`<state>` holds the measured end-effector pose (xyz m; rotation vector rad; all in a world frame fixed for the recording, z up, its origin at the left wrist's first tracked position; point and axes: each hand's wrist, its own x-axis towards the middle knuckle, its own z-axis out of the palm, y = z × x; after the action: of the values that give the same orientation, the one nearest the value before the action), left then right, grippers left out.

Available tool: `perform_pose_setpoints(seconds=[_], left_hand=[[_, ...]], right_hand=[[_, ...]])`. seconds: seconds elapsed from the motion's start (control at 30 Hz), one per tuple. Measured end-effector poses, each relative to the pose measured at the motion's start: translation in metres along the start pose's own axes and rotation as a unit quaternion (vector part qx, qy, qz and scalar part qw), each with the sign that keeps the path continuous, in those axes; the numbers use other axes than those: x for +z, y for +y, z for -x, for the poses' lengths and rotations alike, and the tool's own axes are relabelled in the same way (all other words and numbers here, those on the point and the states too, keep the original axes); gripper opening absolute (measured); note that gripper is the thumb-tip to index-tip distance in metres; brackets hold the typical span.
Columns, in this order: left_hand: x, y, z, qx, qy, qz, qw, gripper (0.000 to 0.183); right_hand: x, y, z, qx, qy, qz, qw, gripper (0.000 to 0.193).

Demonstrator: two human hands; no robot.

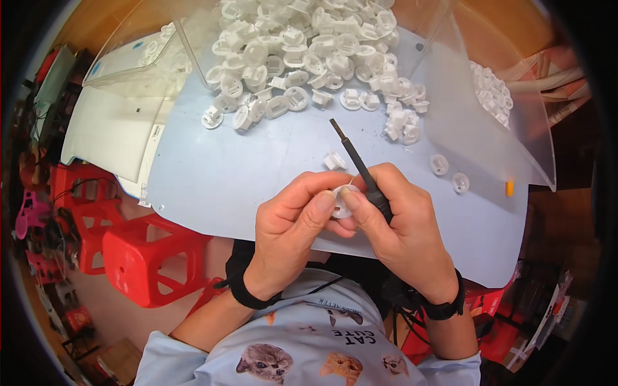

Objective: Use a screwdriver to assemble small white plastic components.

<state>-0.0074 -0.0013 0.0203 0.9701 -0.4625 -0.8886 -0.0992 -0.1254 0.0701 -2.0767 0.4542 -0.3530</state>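
My left hand (296,225) pinches a small round white plastic part (343,204) between thumb and fingers, close to the table's near edge. My right hand (402,225) is closed around a slim black-handled tool (367,168), held between palm and fingers. The tool's narrow brownish tip points up and away to the left, clear of the part. My right thumb presses on the same white part, so both hands touch it. Just beyond my fingers lies a loose white part (334,161). The fingers partly cover the held part.
A large heap of similar white parts (309,51) covers the far side of the light blue table (219,167). Clear plastic panels (489,141) stand beside it. At the right lie two loose parts (440,165) and a small orange piece (509,188). Red stools (151,257) stand at left.
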Motion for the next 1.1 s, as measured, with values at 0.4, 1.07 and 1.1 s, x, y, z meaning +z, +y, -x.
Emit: perform_pose_setpoints(seconds=[0.4,1.07,1.1], left_hand=[[-0.004,0.010,0.004,-0.040,0.008,0.048,0.998,0.034],[-0.008,0.007,0.006,-0.001,-0.051,0.007,0.999,0.033],[-0.005,0.008,0.006,0.000,-0.030,-0.010,0.999,0.034]], right_hand=[[-0.006,-0.011,-0.002,0.068,-0.008,-0.090,0.994,0.015],[-0.024,-0.025,-0.001,-0.044,-0.066,0.076,0.994,0.018],[-0.027,-0.027,-0.002,-0.043,-0.067,0.066,0.995,0.016]])
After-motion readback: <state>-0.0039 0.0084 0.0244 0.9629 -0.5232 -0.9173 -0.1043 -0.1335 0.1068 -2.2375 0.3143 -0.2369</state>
